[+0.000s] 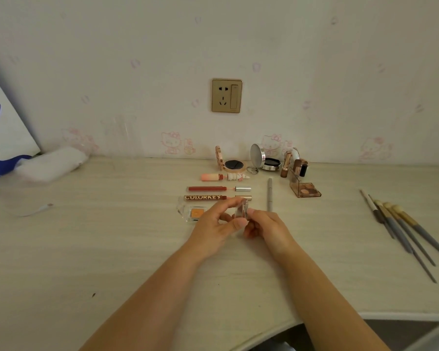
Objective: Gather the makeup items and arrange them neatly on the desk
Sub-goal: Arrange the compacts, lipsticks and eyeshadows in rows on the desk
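Both forearms reach forward over the desk (86, 249) and meet at a small clear case (241, 211). The left hand (213, 228) pinches it between curled thumb and fingers; the right hand (266, 225) grips its other side, thumb on top. The case is held just above the desk (near the COLORKEY lip gloss (205, 197) and the orange eyeshadow pan (195, 213)).

Pale wood-grain desk (112, 249), 3 lip tubes (218, 189), 2 open compacts (232, 165), grey-handled brushes (401, 224), grey pencil (270, 195)
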Motion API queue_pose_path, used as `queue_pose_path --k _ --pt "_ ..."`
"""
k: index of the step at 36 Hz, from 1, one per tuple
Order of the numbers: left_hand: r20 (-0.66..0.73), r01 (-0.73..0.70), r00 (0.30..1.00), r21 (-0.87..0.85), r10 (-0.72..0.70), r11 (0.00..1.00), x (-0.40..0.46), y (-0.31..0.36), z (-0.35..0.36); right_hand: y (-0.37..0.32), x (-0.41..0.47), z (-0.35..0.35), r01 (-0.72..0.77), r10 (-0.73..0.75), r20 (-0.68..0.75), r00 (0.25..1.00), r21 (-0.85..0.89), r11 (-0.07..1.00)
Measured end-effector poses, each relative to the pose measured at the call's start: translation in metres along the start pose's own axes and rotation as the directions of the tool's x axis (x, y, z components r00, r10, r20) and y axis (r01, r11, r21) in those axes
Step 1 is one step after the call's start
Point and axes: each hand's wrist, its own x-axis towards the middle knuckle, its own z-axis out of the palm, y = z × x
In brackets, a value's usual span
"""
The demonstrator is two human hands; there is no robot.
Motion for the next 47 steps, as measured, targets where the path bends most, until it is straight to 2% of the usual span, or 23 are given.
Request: queue_pose_path --k 10,14,19,22,24,28,36,41,44,47 --pt "0.042 -0.064 0.997 0.107 0.06 0.992 -0.002 0.001 0.003 0.004 0.003 0.0 -0.034 0.033 -0.016 0.999 -0.083 0.996" --pt "-0.01 0.032 0.999 0.022 -0.032 0.999 0.0 0.001 0.001 0.006 0.006 0.0 -0.054 0.044 -0.072 0.996 -0.14 0.989" --pt "-0.07 0.068 0.995 -0.079 -0.074 0.995 -0.003 0.004 0.002 0.01 0.009 0.0 -0.03 0.017 -0.1 0.995 -0.134 0.991" --pt "-0.087 0.06 0.994 -0.045 -0.064 0.997 -0.001 0.001 0.002 0.01 0.009 0.001 0.025 -0.034 -0.127 0.991 -0.076 0.997" --pt "-0.095 0.045 0.994 -0.008 -0.046 0.999 -0.001 0.001 0.003 0.01 0.009 0.001 0.068 -0.073 -0.095 0.993 -0.053 0.996" --pt "-0.13 0.071 0.989 -0.013 -0.072 0.997 -0.001 0.003 0.002 0.012 0.01 -0.003 0.135 -0.143 -0.04 0.989 -0.172 0.976" --pt "-0.163 0.064 0.983 -0.111 -0.081 0.992 0.0 -0.001 0.003 0.017 0.014 -0.008 0.14 -0.147 -0.016 0.989 -0.214 0.967" --pt "-0.168 0.005 0.986 0.045 0.002 0.999 -0.001 -0.002 0.006 0.015 0.014 -0.023 0.15 -0.193 -0.049 0.98 -0.459 0.876" --pt "-0.13 -0.019 0.991 0.175 0.042 0.984 -0.001 -0.002 0.01 0.016 0.015 -0.029 0.174 -0.248 -0.027 0.968 -0.639 0.749" --pt "-0.15 0.028 0.989 0.27 0.013 0.962 0.001 -0.005 0.009 0.019 0.016 -0.032 0.198 -0.297 -0.003 0.955 -0.737 0.646"
